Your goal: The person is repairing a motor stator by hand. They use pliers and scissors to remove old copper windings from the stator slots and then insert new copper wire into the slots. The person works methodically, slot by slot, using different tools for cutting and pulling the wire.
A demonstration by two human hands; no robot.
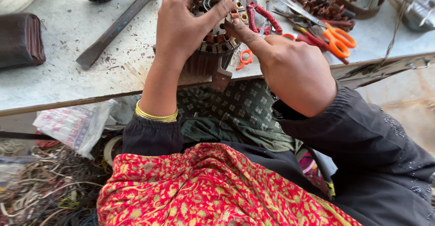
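One package only for your list: a crumpled plastic bag (74,124), lying below the near edge of the workbench (68,78), at about eight o'clock from the middle of your view. It is pale, whitish and half see-through, with pink-red and grey printing across its upper face. Its shape is a slack, folded wedge, the point hanging toward five o'clock over a heap of tangled wires (50,185). It may hold something, but the folds hide that.

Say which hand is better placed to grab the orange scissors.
Probably right: the right hand lies closest to the orange scissors, with only its forefinger on the motor stator. The left hand grips the stator.
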